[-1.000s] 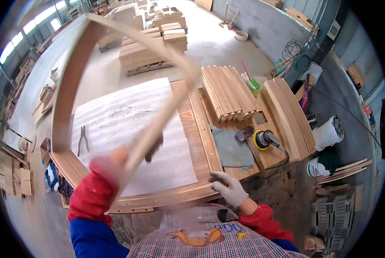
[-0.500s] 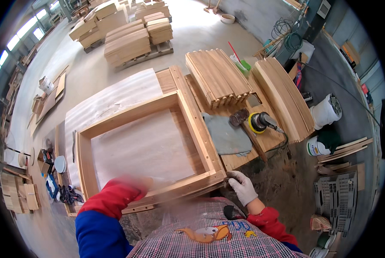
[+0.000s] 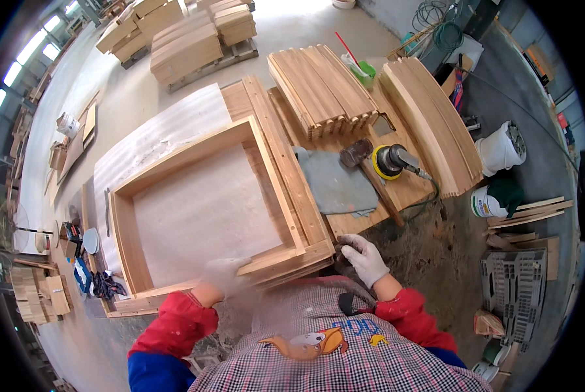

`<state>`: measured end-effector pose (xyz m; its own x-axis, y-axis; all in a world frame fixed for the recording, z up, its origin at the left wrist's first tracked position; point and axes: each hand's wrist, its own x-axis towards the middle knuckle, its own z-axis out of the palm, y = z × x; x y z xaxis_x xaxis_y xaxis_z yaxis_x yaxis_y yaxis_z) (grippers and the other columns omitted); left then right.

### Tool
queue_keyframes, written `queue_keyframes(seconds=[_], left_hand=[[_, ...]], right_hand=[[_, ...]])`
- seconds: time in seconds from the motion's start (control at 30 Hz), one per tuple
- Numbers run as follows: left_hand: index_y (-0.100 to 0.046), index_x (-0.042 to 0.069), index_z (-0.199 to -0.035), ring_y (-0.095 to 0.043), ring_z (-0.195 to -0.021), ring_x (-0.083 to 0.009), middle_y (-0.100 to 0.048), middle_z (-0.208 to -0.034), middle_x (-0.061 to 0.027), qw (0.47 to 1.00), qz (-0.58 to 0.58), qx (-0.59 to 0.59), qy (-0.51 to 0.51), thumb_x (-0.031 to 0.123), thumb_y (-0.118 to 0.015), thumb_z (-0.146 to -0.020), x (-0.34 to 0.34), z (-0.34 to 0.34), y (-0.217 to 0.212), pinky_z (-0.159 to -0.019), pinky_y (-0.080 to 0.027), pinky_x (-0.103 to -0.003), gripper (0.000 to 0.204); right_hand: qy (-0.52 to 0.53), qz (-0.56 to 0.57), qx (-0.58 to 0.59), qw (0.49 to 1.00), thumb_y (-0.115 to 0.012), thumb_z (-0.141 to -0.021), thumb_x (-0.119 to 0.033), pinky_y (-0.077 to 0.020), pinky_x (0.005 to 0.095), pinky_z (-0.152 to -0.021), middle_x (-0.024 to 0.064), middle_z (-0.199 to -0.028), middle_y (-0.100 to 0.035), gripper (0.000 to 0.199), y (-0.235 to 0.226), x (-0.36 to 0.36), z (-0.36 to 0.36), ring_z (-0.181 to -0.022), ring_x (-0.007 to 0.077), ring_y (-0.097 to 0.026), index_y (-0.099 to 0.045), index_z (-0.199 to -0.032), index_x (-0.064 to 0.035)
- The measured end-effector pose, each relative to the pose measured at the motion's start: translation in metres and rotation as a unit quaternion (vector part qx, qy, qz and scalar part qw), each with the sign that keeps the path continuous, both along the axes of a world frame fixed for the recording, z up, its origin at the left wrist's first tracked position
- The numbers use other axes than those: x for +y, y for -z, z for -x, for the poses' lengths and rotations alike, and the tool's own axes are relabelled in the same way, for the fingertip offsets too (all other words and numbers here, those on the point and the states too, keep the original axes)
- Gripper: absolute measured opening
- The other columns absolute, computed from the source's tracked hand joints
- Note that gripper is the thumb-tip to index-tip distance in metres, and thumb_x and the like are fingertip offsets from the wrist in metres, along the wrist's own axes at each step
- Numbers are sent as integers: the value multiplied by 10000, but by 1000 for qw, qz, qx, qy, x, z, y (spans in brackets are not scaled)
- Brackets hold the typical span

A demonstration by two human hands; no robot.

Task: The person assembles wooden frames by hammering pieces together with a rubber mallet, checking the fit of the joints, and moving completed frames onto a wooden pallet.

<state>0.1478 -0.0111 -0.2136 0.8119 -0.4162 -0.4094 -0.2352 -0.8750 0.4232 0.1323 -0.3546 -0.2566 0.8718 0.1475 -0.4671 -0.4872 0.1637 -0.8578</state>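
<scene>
A rectangular wooden frame (image 3: 194, 166) with low side walls lies on the workbench, over a pale foam sheet (image 3: 168, 130). My left hand (image 3: 226, 277), in a white glove, is smeared by motion at the frame's near side; its fingers cannot be made out. Just off the bench's near right corner is my right hand (image 3: 365, 260), also gloved, with dark-stained fingertips. Its fingers are bent and apart from the thumb, and nothing shows between them. Beyond it lie a grey-blue cloth (image 3: 335, 179), a dark-headed mallet (image 3: 356, 153) and a sander with a yellow-rimmed pad (image 3: 389, 161).
Stacked wooden boards (image 3: 322, 88) and a second board stack (image 3: 429, 121) stand at the bench's right side. A green container (image 3: 364, 73) sits between them. On the floor at right are a white bucket (image 3: 501, 150) and grey plastic pallets (image 3: 514, 294). Board piles (image 3: 185, 49) rest farther back.
My left forearm has drawn back toward my body, and its glove now shows at the frame's near side. My right hand remains by the bench corner. The whole view has shifted slightly.
</scene>
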Motion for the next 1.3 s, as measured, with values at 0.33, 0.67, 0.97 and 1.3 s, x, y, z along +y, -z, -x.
queue_keyframes(seconds=[0.33,0.67,0.97,1.3], left_hand=[[-641,150,-1037,-621,-808,-294,-657,-902,-108,997,-22,-63,-30,275,-671,-718,-20,9,8,-694,-490,-383,343],[-643,134,-951,-624,-780,-265,-653,-832,-81,989,-52,-107,-91,281,-687,-667,-39,10,8,-685,-490,-377,323],[-525,91,-1189,-491,-1132,-295,-565,-1154,-116,968,-7,-218,-121,361,-712,-664,-32,25,-6,-1014,-334,-435,619],[-479,59,-1262,-531,-1077,-336,-569,-1150,-200,783,-206,-231,-539,310,-672,-735,215,54,3,-930,-412,-390,615]], right_hand=[[-40,-3,67,997,-509,-896,-106,-469,232,-684,49,-940,-602,293,6,-35,-27,-752,108,-580,-513,-1163,16],[-106,-4,44,993,-517,-895,-137,-473,250,-695,49,-958,-619,287,22,-51,-76,-765,119,-581,-524,-1154,-12],[-189,-8,31,982,-509,-890,-100,-485,249,-633,49,-911,-592,269,8,0,-119,-741,119,-577,-530,-1140,-3],[-162,173,-153,959,-602,-847,-254,-463,245,-665,79,-974,-586,502,22,94,-158,-792,123,-561,-432,-1232,20]])
